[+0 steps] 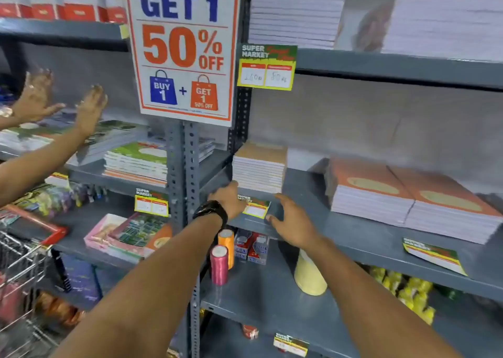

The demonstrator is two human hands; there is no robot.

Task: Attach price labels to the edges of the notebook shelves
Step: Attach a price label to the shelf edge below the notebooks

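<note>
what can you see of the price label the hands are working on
The price label is a small paper card with a green and red top band reading SUPER MARKET, a yellow border and white price boxes. It sits tilted at the front edge of the grey shelf, just below a small stack of notebooks. The left hand covers its left end; the right hand has fingertips at its right edge.

Wearer's own body, as I see it through the feed: both forearms bare, no sleeves in view. Left hand (227, 198) has a black wristwatch (211, 211) with a glossy black strap just behind it at the wrist. Right hand (292, 221) bare, wrist unadorned, no rings visible.
</note>
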